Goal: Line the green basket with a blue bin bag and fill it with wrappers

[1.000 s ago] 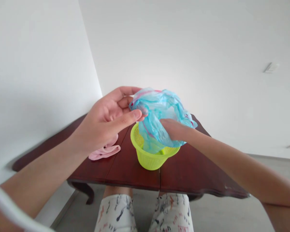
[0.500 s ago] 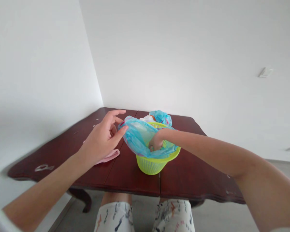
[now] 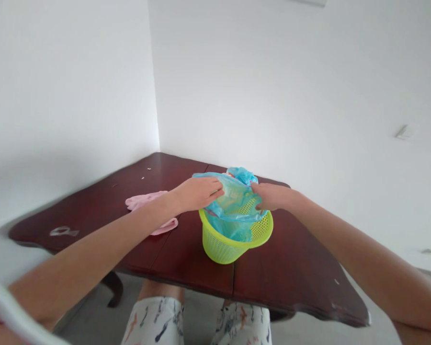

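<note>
A thin translucent blue plastic bag (image 3: pixel 232 191) hangs partly inside a lime-green plastic basket (image 3: pixel 221 249), its mouth spread above the rim. At the bag's left edge, my left hand (image 3: pixel 201 192) is closed with the film pinched in its fingers. My right hand (image 3: pixel 271 195) grips the opposite edge, thumb and fingers on the plastic. The basket stands upright on the dark red wooden table (image 3: pixel 194 249), its lattice wall showing on the right where the bag leaves it uncovered.
Behind the basket lies a second crumpled blue bag (image 3: pixel 242 175), partly hidden. A folded pink cloth (image 3: pixel 140 200) is on the table to the left, under my forearm. A clear plastic piece (image 3: pixel 62 232) lies near the left corner. White walls border the table.
My right hand has come up out of the basket to the bag's right edge. My left hand has moved right and closed on the bag. The bag's rim now stands above the basket.
</note>
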`<state>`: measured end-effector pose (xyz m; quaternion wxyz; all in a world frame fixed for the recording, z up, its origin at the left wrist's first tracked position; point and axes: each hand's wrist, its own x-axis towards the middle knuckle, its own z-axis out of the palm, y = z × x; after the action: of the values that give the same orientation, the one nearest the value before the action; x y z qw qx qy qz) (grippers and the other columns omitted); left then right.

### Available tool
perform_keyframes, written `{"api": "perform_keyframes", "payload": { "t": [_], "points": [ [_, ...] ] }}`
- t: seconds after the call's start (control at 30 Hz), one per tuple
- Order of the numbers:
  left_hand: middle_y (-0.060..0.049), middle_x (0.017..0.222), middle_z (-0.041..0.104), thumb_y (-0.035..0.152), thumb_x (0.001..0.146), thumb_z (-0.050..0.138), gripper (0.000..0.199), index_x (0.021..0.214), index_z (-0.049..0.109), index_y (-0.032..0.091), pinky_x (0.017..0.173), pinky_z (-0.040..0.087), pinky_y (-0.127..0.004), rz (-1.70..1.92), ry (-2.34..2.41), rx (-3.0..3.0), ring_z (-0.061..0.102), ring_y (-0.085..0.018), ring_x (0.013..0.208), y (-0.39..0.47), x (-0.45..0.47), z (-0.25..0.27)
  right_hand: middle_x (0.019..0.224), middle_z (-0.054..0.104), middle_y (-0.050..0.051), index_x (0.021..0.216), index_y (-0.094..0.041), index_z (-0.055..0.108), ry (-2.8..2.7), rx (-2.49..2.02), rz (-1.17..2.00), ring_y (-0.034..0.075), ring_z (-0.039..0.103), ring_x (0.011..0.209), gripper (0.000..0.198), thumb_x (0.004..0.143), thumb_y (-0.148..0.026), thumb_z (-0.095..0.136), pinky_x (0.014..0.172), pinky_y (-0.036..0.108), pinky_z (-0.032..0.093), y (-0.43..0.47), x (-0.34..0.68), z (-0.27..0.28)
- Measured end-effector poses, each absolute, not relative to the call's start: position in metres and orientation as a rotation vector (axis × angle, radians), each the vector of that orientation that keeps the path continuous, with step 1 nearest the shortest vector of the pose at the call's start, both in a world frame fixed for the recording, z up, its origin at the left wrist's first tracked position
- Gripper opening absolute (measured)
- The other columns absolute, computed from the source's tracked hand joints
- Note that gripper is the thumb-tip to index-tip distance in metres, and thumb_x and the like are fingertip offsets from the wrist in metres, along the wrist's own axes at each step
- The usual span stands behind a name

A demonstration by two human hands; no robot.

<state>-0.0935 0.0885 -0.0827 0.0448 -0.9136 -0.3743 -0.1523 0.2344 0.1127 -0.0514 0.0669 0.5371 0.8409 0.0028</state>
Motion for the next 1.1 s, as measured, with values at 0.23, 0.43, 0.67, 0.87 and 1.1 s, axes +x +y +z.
{"api": "perform_keyframes", "payload": {
  "t": [0.23,0.43,0.67,0.87,1.1],
  "points": [
    [-0.018,0.156,0.077,0.065,0.114,0.059,0.069,0.167,0.055,0.021,0.119,0.06,-0.051,-0.73,-1.514,-3.119,0.078,-0.037,0.136,0.123,-0.112,-0.117,0.134,0.083,0.013,0.14,-0.024,0.064,2.689,1.877,-1.071,0.029,0.083,0.112,0.04,0.107,-0.042,0.078,0.095,0.042,0.072,0.118,0.272,-0.103],
    [-0.016,0.184,0.054,0.073,0.12,0.049,0.08,0.184,0.039,0.026,0.133,0.053,-0.047,-0.839,-1.488,-3.258,0.062,-0.033,0.162,0.094,-0.138,-0.125,0.147,0.077,0.015,0.144,-0.027,0.068,2.845,1.964,-1.364,0.036,0.077,0.135,0.054,0.105,-0.062,0.077,0.116,0.057,0.068,0.089,0.287,-0.139],
    [-0.01,0.18,0.061,0.064,0.108,0.084,0.056,0.157,0.077,0.038,0.14,0.046,-0.059,-0.797,-0.927,-2.961,0.058,-0.039,0.165,0.034,-0.165,-0.146,0.143,0.078,0.013,0.135,-0.029,0.083,3.238,1.829,-1.104,0.029,0.078,0.131,0.031,0.112,-0.038,0.065,0.118,0.051,0.067,0.037,0.314,-0.139],
    [-0.009,0.146,0.085,0.036,0.109,0.089,0.021,0.129,0.085,0.03,0.13,0.061,-0.051,-1.499,-0.746,-2.906,0.081,-0.028,0.136,0.014,-0.147,-0.177,0.135,0.075,0.013,0.122,-0.028,0.086,3.467,1.847,-1.022,0.026,0.082,0.122,0.021,0.111,-0.029,0.069,0.103,0.04,0.073,0.012,0.313,-0.164],
    [-0.006,0.125,0.09,0.018,0.109,0.084,0.012,0.115,0.08,0.027,0.123,0.067,-0.053,-1.889,-0.866,-2.756,0.084,-0.027,0.131,-0.006,-0.127,-0.199,0.136,0.078,0.013,0.112,-0.029,0.082,3.747,2.127,-0.721,0.028,0.082,0.122,0.011,0.113,-0.027,0.072,0.098,0.042,0.073,-0.001,0.299,-0.22]
  ]
}}
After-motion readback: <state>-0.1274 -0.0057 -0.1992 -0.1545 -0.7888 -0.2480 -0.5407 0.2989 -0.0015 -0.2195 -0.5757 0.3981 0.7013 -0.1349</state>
